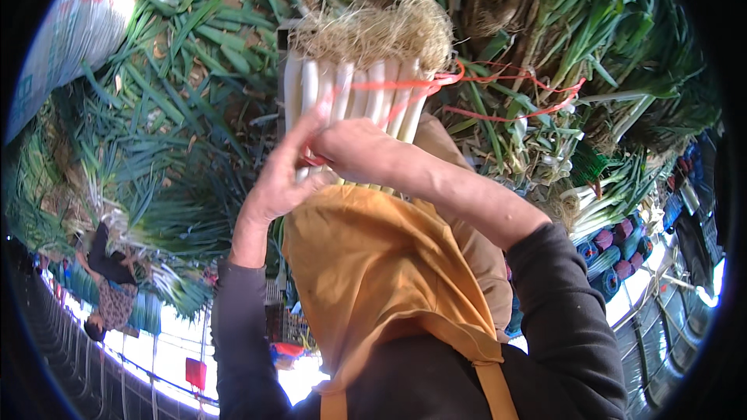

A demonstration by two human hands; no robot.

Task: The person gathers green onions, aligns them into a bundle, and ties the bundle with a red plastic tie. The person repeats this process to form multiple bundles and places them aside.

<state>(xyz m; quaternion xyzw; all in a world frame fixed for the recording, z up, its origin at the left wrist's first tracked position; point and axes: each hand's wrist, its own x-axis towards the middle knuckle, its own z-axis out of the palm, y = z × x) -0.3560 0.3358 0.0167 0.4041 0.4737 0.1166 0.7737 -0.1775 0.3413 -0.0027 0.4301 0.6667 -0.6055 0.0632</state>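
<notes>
A bundle of long green onions point(357, 96) lies before me, white stalks side by side, with a mat of tangled roots point(379, 35) at the far end. Red plastic twine point(402, 84) crosses the stalks and trails off to the right. My left hand point(286, 172) curves around the near left side of the bundle, thumb and fingers at the twine. Against it, my right hand point(353, 149) is closed, with a bit of red twine between the two hands. Both hands are slightly blurred and hide part of the stalks. An orange apron point(373, 251) covers the stalks' near end.
Loose green onion leaves point(192, 70) litter the ground. More onions point(583, 29) are heaped at right, near netted rolls point(610, 251). A white woven sack point(76, 29) stands upper left. Another person point(114, 291) sits among onions at lower left.
</notes>
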